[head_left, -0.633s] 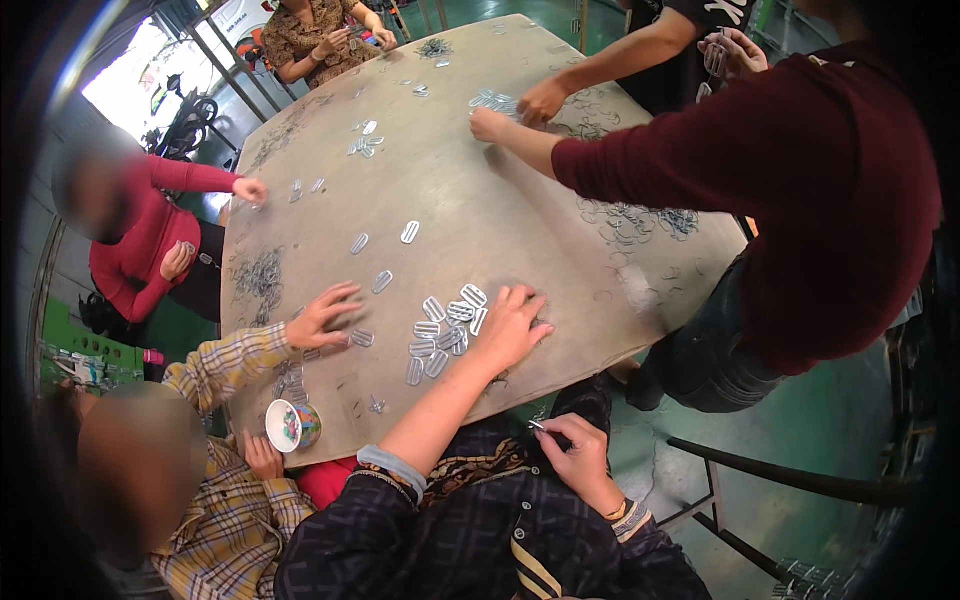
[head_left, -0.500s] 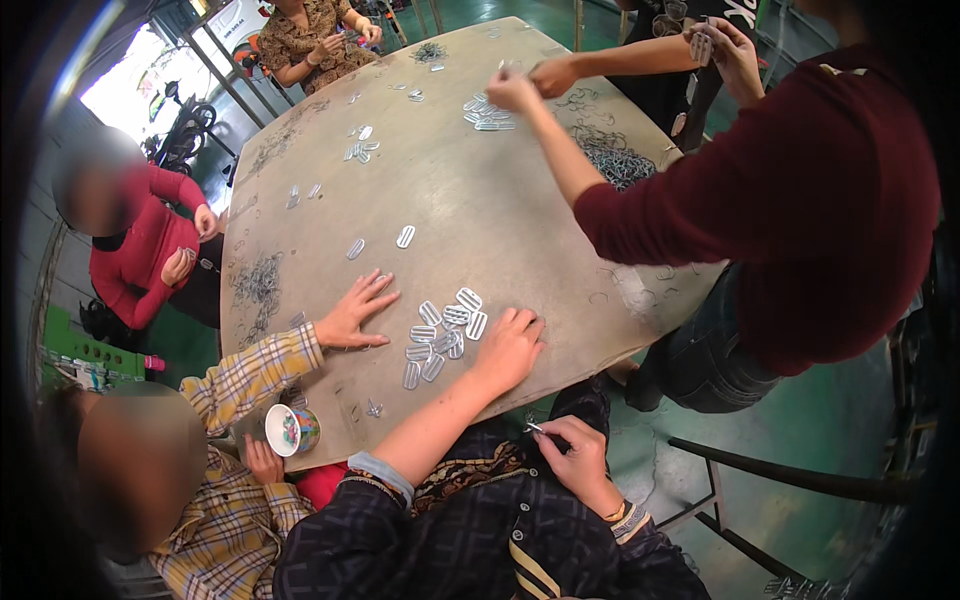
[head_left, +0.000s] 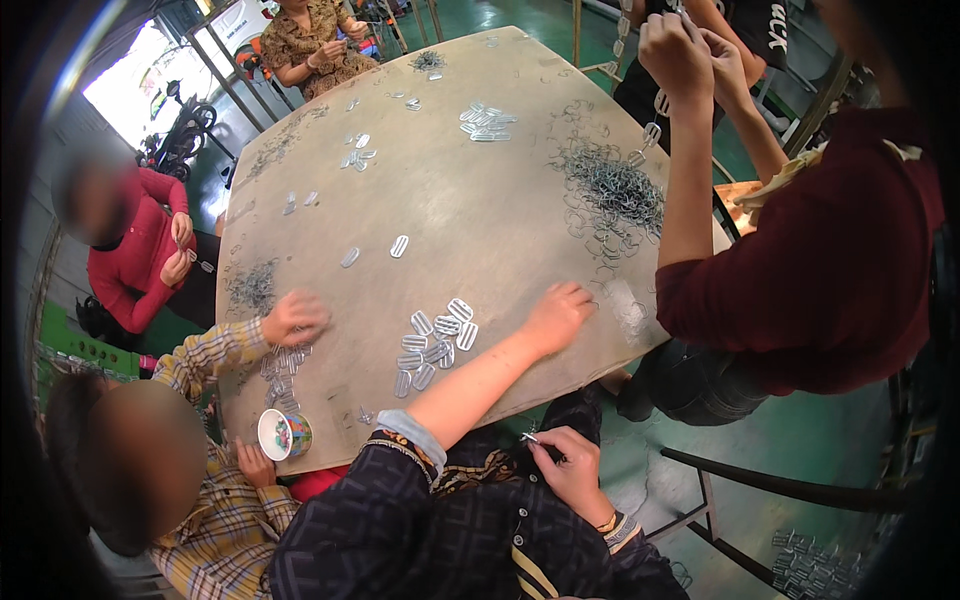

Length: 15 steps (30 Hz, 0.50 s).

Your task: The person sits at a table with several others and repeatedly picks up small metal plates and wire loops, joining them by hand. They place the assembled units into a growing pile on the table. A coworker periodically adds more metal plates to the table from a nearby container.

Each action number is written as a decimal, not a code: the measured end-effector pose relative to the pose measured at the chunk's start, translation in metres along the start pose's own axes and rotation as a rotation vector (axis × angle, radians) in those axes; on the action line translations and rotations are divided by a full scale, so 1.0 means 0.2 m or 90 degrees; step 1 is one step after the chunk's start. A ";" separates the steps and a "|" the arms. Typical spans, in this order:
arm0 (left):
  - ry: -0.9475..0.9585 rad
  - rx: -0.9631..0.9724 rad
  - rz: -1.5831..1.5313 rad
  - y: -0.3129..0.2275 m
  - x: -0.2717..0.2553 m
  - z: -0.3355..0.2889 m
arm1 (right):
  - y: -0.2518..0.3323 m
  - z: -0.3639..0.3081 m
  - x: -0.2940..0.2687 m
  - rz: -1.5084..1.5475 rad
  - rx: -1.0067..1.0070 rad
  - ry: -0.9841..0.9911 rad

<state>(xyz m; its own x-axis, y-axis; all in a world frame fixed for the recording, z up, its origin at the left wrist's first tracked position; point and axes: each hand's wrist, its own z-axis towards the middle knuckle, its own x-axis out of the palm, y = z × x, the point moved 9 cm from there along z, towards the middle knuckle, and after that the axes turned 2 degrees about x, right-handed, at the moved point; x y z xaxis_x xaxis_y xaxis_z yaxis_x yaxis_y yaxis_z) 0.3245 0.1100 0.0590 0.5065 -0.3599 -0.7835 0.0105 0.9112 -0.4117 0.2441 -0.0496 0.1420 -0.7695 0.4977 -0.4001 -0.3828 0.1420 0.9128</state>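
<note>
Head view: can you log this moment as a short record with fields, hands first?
Left hand: curled, over the flat brown table; whether it holds anything cannot be told
Right hand: pinching a small silver metal piece, off the table
Left of left hand: silver oval slotted buckles, piled
Beyond left hand: tangled grey wire hooks
Table edge: multicoloured round cup

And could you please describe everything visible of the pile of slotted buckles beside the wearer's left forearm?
The pile of slotted buckles lies on the tan tabletop, left of the wearer's left forearm, with no hand touching it. The pieces look like silvery metal: oblong, round-ended, with long slots. They lie loose at various angles, several overlapping.
</note>
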 end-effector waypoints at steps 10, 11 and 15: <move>0.085 -0.118 0.048 0.19 0.14 0.38 | -0.01 0.04 -0.08 -0.047 0.047 0.006; 0.107 -0.089 0.065 0.19 0.18 0.41 | -0.02 0.05 -0.09 -0.051 0.046 0.007; 0.073 -0.132 0.063 0.28 0.25 0.46 | -0.04 0.07 -0.12 -0.049 0.044 -0.025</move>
<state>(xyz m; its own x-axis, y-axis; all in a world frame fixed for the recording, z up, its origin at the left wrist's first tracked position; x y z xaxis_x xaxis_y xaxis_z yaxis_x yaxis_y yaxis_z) 0.4302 0.1620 0.0394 0.3952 -0.3026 -0.8673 -0.2172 0.8866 -0.4083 0.2728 -0.0499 0.1445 -0.7184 0.5160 -0.4666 -0.4028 0.2383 0.8837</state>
